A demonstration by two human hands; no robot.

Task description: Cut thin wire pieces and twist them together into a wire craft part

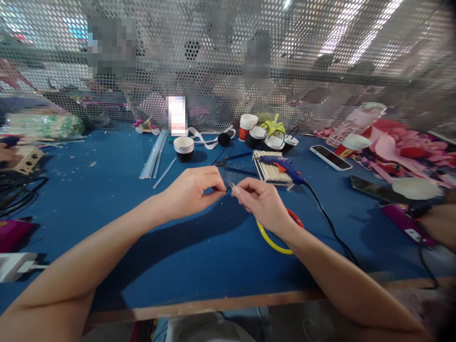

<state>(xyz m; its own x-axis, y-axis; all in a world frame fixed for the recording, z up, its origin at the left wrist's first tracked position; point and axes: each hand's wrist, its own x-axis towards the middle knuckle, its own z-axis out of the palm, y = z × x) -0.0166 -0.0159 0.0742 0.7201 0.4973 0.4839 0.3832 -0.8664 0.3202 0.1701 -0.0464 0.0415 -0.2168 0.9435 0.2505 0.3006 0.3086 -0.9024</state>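
Over the middle of the blue table, my left hand (197, 190) is closed in a pinch, a tiny dark bit showing at its fingertips. My right hand (261, 202) pinches a small silvery piece (231, 185) close to the left fingertips; its kind is too small to make out. Just behind my hands lies a pair of pliers with dark blue handles (240, 170). A blue glue gun (285, 168) rests on a stack of wooden sticks (267, 175) beyond my right hand. Below my right wrist is a yellow and red ring (274, 243), partly hidden by the arm.
Clear glue sticks (154, 154) and a black-and-white cup (184, 151) lie left of centre. More handled cups (256, 137), a red cup (247, 127) and a phone (330, 157) stand farther right. The glue gun's cord (326, 218) crosses the right side. Another person's hand (441, 223) is at the right edge.
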